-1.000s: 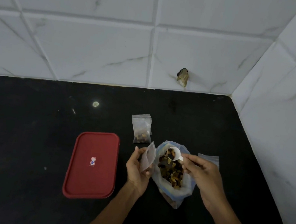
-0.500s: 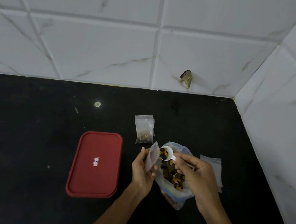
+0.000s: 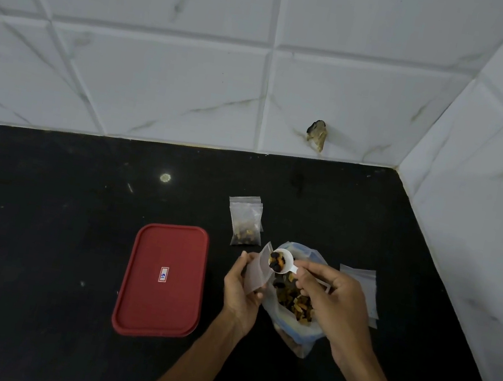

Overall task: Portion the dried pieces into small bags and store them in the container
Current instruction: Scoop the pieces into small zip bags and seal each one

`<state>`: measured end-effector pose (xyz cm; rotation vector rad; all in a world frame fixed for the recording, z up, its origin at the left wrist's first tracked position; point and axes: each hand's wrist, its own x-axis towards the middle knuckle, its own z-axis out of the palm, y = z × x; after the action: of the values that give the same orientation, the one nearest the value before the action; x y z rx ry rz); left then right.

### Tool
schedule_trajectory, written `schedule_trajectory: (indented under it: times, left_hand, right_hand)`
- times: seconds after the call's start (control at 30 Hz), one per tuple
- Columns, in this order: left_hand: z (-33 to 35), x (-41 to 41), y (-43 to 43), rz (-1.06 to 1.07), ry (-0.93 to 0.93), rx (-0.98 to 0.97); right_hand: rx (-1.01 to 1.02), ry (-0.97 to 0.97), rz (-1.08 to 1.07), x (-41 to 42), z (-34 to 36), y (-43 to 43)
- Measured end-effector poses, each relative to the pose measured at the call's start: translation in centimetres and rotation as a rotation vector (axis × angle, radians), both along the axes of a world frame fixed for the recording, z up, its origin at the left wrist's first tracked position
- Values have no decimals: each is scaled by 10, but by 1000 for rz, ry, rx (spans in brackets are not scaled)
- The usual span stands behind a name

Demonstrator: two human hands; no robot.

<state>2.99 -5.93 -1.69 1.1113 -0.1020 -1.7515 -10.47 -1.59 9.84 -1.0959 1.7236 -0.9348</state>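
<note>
My left hand (image 3: pixel 241 290) holds a small clear bag (image 3: pixel 259 270) upright with its mouth toward the right. A white scoop (image 3: pixel 283 260), loaded with dark and orange dried pieces, is pinched by my right hand (image 3: pixel 332 305) and sits at the small bag's mouth. Below the scoop lies a large open plastic bag (image 3: pixel 303 333) full of dried pieces (image 3: pixel 295 302). A filled small bag (image 3: pixel 246 220) lies on the counter behind my hands. The container with its red lid (image 3: pixel 163 280) on sits to the left.
A stack of empty small bags (image 3: pixel 364 284) lies right of my right hand. The black counter (image 3: pixel 40 223) ends at white tiled walls behind and on the right (image 3: pixel 468 224). A chipped spot (image 3: pixel 317 135) marks the back wall.
My right hand lifted the scoop out of the large bag and carried it left to the mouth of the small bag. The left hand stayed put.
</note>
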Motion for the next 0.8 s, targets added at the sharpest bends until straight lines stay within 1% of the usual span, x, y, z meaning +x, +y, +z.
schedule_trajectory:
  times: [0.17, 0.4, 0.53, 0.57, 0.63, 0.7, 0.73, 0.77, 0.8]
  left_hand:
    - [2, 0, -1, -5, 2, 0]
    - [-1, 0, 0, 10, -40, -76]
    - [-1, -1, 1, -5, -74, -62]
    - [0, -1, 1, -11, -80, -61]
    - [3, -1, 2, -33, -86, -73]
    - [6, -1, 2, -65, -98, -94]
    - [8, -2, 1, -81, -107, -109]
    - [9, -2, 1, -89, -115, -127]
    - [9, -2, -1, -92, -125, -147]
  right_hand:
    - [-46, 50, 43, 1, 1, 0]
    - [-206, 293, 120, 2, -2, 0]
    - [-140, 383, 158, 4, -12, -3]
    - [-155, 421, 166, 4, -13, -1]
    - [-278, 481, 185, 7, -6, 0]
    - [-336, 528, 221, 8, -3, -3]
    - [-291, 555, 292, 9, -3, -6]
    - [-196, 623, 390, 9, -4, -9]
    - [-91, 668, 444, 10, -4, -10]
